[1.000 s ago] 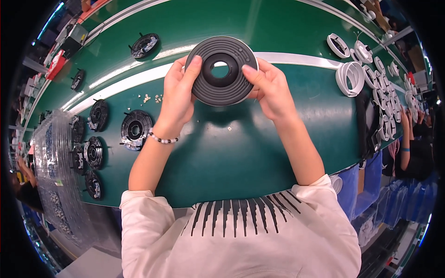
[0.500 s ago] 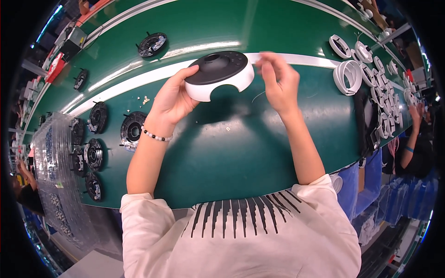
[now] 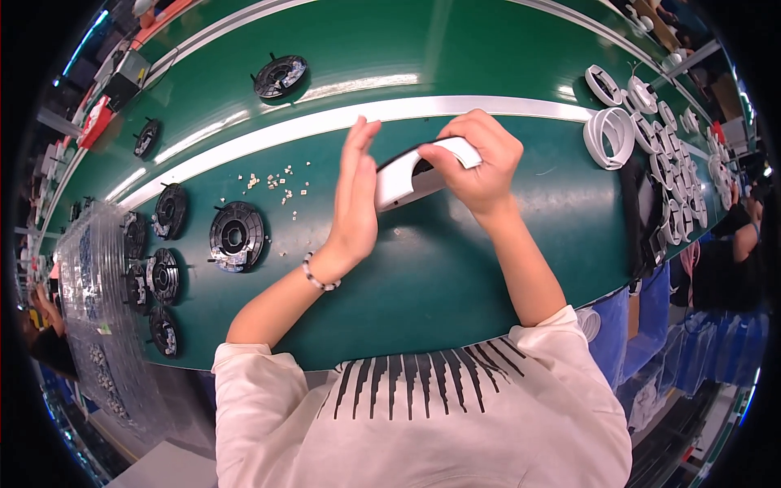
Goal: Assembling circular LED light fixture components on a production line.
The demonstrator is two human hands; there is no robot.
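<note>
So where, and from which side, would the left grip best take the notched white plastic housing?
On the housing, probably the left end of its wall, with the left grip coming from its left: that end slants lower in the picture, its face bare, while the right grip clamps the opposite end.

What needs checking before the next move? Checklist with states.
1. Right hand gripping curved white plastic housing: ok.
2. Left hand gripping it: not ok; open, flat at its left edge.
3. Housing off the green tabletop: ok.
4. Tabletop free of small pale bits: not ok; scattered left of the left hand.
5. Nearest round black plastic assembly apart from both hands: ok.
6. Housing's interior: cannot tell; mostly hidden.
</note>
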